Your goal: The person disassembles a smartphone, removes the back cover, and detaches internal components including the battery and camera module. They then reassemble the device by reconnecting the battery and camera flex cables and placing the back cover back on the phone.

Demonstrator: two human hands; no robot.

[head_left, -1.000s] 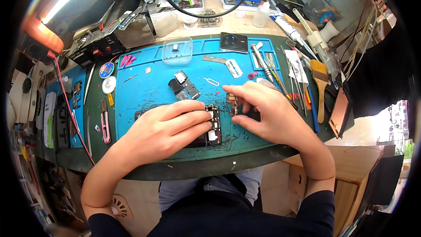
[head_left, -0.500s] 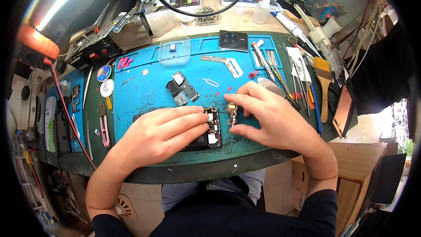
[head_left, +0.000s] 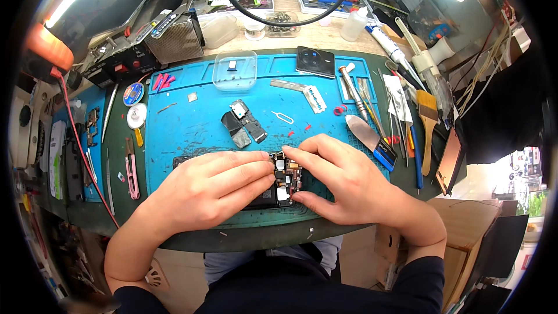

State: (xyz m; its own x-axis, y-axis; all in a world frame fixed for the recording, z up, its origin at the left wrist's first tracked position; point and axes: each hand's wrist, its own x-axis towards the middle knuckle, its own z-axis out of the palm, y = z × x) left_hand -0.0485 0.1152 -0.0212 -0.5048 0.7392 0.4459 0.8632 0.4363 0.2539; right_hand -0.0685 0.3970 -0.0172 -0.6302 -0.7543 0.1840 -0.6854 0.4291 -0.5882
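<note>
An opened phone (head_left: 283, 181) with its circuit board bared lies on the blue work mat (head_left: 186, 122) near the front edge. My left hand (head_left: 203, 189) lies flat over its left part, fingertips pressing on the board's edge. My right hand (head_left: 346, 180) comes from the right, index finger and thumb pinching at the board's top and bottom. Most of the phone's body is hidden under my left hand. Small black removed parts (head_left: 244, 122) lie on the mat just above the hands.
A clear plastic box (head_left: 235, 70), a dark camera cover (head_left: 315, 61), a razor blade (head_left: 314, 99) and a SIM pin (head_left: 283, 117) lie on the mat's far part. Screwdrivers, tweezers and a brush (head_left: 429, 122) crowd the right side. Pink tweezers (head_left: 131, 168) lie at left.
My right hand has shifted left and down, closing onto the phone's board. My left hand stays put over the phone. The camera has moved nearer the bench.
</note>
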